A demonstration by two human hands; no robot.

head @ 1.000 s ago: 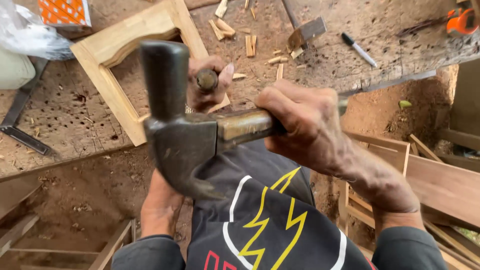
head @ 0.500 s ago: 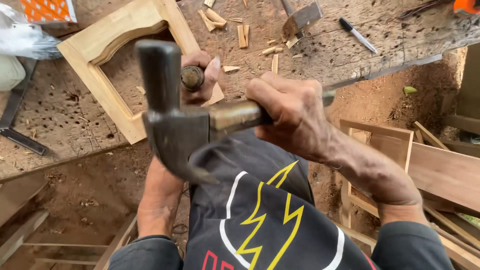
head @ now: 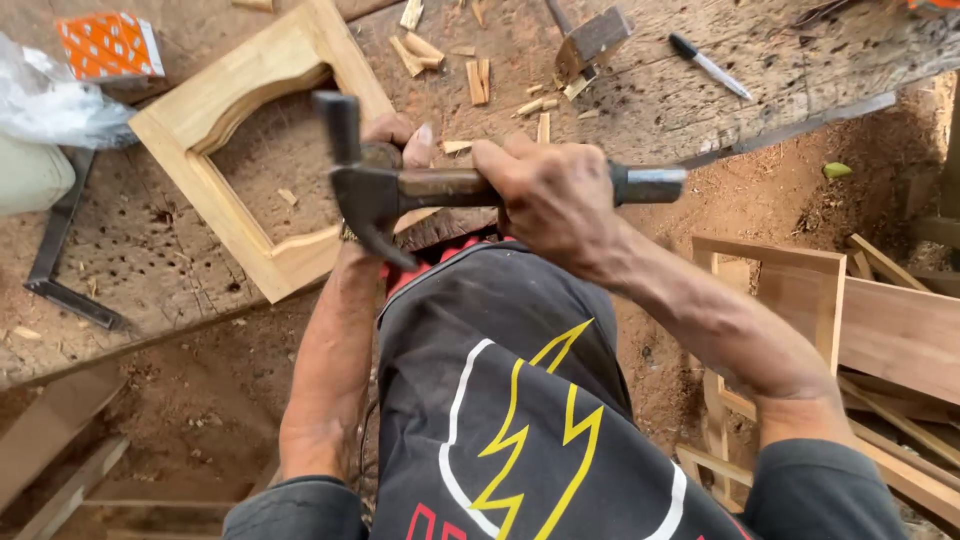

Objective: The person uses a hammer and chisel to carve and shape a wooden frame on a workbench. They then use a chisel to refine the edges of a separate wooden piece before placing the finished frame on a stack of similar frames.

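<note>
My right hand (head: 555, 200) grips the handle of a steel claw hammer (head: 375, 190), whose head hangs just over my left hand (head: 400, 140). That left hand is closed around a round-ended tool, likely a chisel (head: 378, 155), set against the near corner of a pale wooden frame (head: 235, 90) with an arched inner edge. The frame lies flat on a rough, pitted workbench (head: 150, 250). The tool's tip is hidden behind the hammer head and my fingers.
Wood chips (head: 475, 75) litter the bench, with a metal block tool (head: 590, 40), a black-capped marker (head: 708, 65), a steel square (head: 60, 270), an orange patterned box (head: 108, 45) and a plastic bag (head: 55, 100). Wooden frames and boards (head: 830, 320) lie on the dirt floor at right.
The hammer has swung down from close to the camera toward the tool in my left hand. My right hand has followed it forward; the left hand stays at the frame's corner.
</note>
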